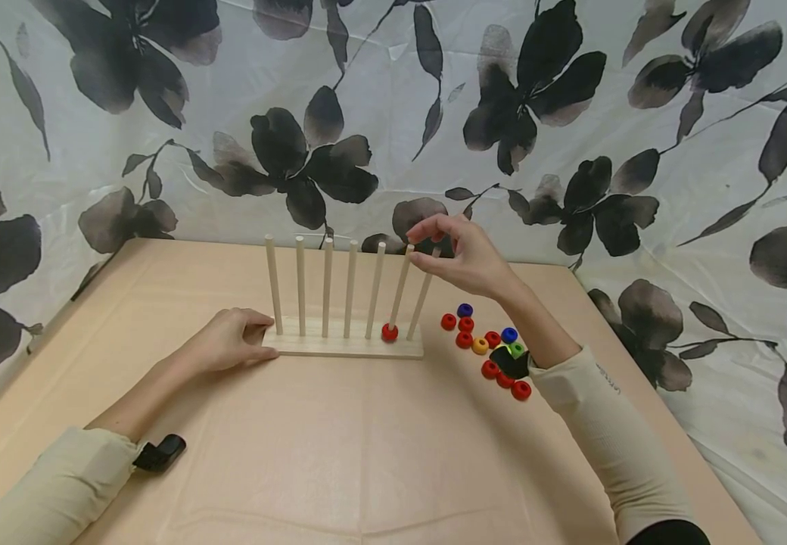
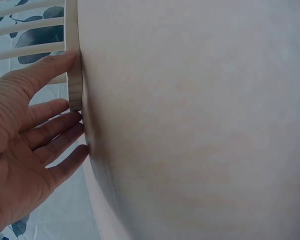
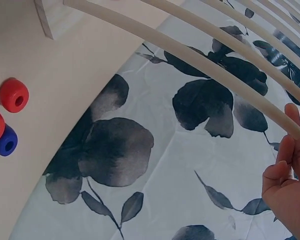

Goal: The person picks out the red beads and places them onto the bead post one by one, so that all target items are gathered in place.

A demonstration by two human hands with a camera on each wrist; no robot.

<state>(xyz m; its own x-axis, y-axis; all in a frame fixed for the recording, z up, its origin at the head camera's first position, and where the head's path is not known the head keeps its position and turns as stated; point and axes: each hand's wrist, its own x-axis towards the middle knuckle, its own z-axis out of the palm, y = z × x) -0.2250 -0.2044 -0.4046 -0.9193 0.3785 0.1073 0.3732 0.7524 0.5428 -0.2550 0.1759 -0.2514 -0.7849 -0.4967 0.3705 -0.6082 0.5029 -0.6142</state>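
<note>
A pale wooden stand (image 1: 346, 347) with a row of upright pegs sits on the table. My left hand (image 1: 226, 341) holds the left end of its base, thumb (image 2: 62, 61) on the near side and fingers round the end and far edge. One red bead (image 1: 390, 332) rests at the bottom of the second peg from the right. Up at the tops of the two rightmost pegs is my right hand (image 1: 461, 257), fingers loosely bent and no bead showing between them. In the right wrist view its fingertips overlap the tip of the end peg (image 3: 215, 70).
To the right of the stand lie loose beads: several red ones (image 1: 464, 340), blue ones (image 1: 509, 335), a yellow one (image 1: 480, 346) and a green one (image 1: 516, 350). My right wrist partly covers that group. A flowered cloth (image 1: 393, 113) hangs behind the table (image 1: 298, 439).
</note>
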